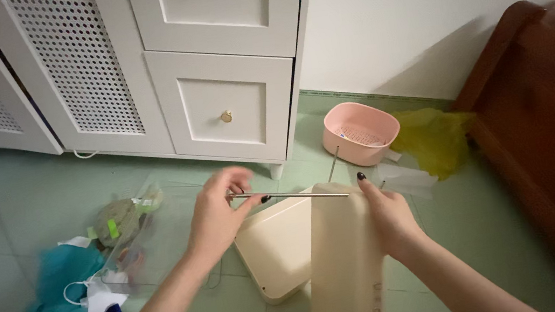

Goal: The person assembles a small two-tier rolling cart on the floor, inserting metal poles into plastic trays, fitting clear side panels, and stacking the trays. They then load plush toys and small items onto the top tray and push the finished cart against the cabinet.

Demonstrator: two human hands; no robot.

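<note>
Cream plastic panel (344,268) upright at bottom centre, both hands on its fittings.
The right hand (387,216) grips the panel's top edge; the left hand (217,213) pinches a thin metal rod (289,195) lying across mid-frame. A pink basin (359,133) sits beyond.

— The rod (289,195)?
— Thin polished metal, above a smooth, matt cream plastic panel (345,260).
— And around it?
— Glossy green floor tiles (8,203), a pink plastic basket (359,132) (perforated base), white-painted drawers (225,106), and dark varnished wood furniture (541,116).
</note>
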